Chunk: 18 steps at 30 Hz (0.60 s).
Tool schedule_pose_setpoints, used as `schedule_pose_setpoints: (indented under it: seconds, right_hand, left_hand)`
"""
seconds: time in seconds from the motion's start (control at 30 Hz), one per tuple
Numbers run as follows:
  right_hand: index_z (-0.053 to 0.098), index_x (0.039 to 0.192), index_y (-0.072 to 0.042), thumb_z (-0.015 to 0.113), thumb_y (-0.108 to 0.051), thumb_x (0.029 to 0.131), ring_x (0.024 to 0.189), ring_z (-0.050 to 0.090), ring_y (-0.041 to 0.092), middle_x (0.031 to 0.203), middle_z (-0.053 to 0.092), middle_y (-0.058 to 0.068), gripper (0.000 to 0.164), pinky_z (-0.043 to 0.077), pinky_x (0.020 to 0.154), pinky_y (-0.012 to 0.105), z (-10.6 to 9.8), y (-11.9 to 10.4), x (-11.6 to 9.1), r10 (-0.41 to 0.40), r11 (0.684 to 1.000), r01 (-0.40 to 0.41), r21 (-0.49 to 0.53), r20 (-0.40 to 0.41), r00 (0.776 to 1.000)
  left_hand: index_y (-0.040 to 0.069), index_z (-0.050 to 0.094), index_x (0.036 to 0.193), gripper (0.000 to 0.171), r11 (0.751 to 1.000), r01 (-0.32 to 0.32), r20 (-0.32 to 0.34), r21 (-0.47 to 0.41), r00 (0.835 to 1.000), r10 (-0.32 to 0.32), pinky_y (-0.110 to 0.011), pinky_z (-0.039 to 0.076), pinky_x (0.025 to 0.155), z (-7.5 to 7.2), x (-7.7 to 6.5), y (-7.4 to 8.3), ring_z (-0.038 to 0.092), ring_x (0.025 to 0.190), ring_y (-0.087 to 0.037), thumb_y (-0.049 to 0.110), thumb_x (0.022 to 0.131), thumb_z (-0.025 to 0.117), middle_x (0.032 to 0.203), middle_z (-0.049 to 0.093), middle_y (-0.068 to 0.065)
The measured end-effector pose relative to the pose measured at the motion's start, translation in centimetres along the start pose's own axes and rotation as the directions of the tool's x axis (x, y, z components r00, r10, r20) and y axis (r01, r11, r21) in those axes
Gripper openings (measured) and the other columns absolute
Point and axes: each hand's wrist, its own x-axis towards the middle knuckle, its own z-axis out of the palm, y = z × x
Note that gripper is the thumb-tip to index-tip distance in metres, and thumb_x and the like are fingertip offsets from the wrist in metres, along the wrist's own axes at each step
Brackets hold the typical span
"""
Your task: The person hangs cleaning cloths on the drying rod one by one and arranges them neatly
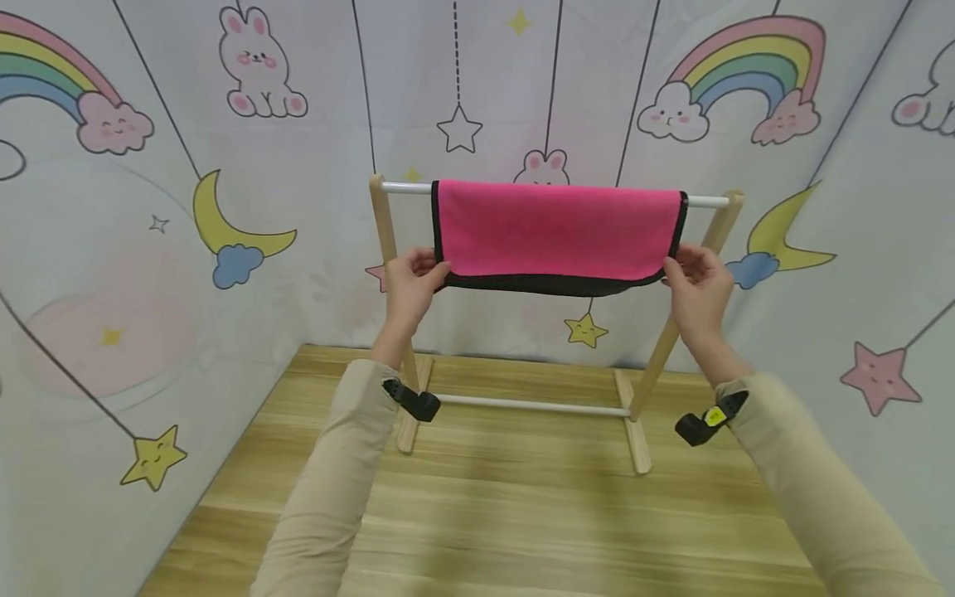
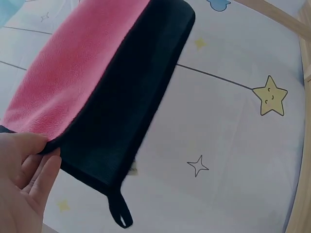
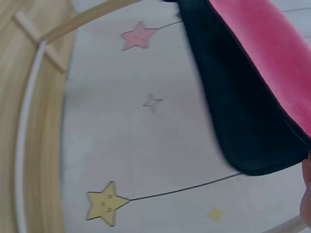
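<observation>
A pink towel [image 1: 559, 228] with black edging and a dark underside hangs folded over the white top bar [image 1: 406, 188] of a small wooden rack. At its lower left corner my left hand [image 1: 412, 286] pinches the edge between thumb and fingers. My right hand [image 1: 700, 290] pinches the lower right corner the same way. In the left wrist view the dark back layer [image 2: 116, 107] hangs below the pink front, with a small loop [image 2: 120, 211] at its corner. The right wrist view catches only the fingertips of my right hand [image 3: 306, 189] at the towel's edge.
The rack's wooden legs [image 1: 660, 365] stand on a wood-grain surface [image 1: 522, 514], joined low down by a white bar [image 1: 530, 405]. Behind and at both sides hangs a white cloth [image 1: 313, 166] printed with rainbows, moons, stars and rabbits. A strapped camera sits on each wrist.
</observation>
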Motion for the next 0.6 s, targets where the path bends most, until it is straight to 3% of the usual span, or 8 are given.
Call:
schedule_pose_setpoints:
  seconds: [0.13,0.23,0.43,0.6]
  right_hand:
    - [0.064,0.089,-0.004,0.061,0.003,0.081,0.062,0.056,0.003,0.080,0.063,-0.001,0.011,0.048,0.055,0.010,-0.2,0.7,1.6,-0.026,1.000,0.027,0.010,-0.086,0.996]
    - [0.064,0.091,-0.003,0.061,0.001,0.081,0.062,0.056,0.003,0.081,0.063,0.002,0.011,0.048,0.055,0.010,-0.3,1.0,1.6,-0.016,1.000,0.014,-0.026,-0.094,0.995]
    - [0.060,0.094,0.008,0.060,0.003,0.082,0.063,0.056,0.002,0.081,0.062,0.005,0.013,0.048,0.057,0.010,0.1,0.3,-1.3,0.010,0.998,-0.011,-0.067,-0.017,1.000]
    - [0.057,0.094,0.015,0.059,0.006,0.081,0.062,0.055,0.002,0.077,0.060,-0.003,0.015,0.048,0.055,0.009,0.1,1.0,-2.0,-0.007,0.999,0.007,-0.031,-0.005,1.000]
  left_hand:
    - [-0.002,0.064,0.096,0.021,0.985,-0.098,0.003,0.143,0.995,0.099,-0.024,0.053,0.067,0.5,-0.7,1.1,0.063,0.078,-0.020,0.012,0.081,0.069,0.088,0.066,-0.015]
    - [-0.002,0.065,0.095,0.021,0.975,-0.136,0.015,0.177,0.991,0.136,-0.024,0.052,0.070,0.8,-1.0,1.3,0.063,0.080,-0.022,0.013,0.080,0.069,0.088,0.067,-0.015]
    - [-0.006,0.064,0.094,0.018,0.995,-0.099,-0.049,0.011,0.994,0.100,-0.016,0.051,0.062,-0.2,-0.4,0.2,0.061,0.074,-0.014,0.004,0.080,0.067,0.088,0.066,-0.018]
    - [-0.004,0.063,0.095,0.018,0.998,-0.063,-0.034,0.005,0.997,0.063,-0.019,0.053,0.064,-0.4,-0.5,-0.6,0.060,0.072,-0.009,0.006,0.081,0.067,0.088,0.065,-0.018]
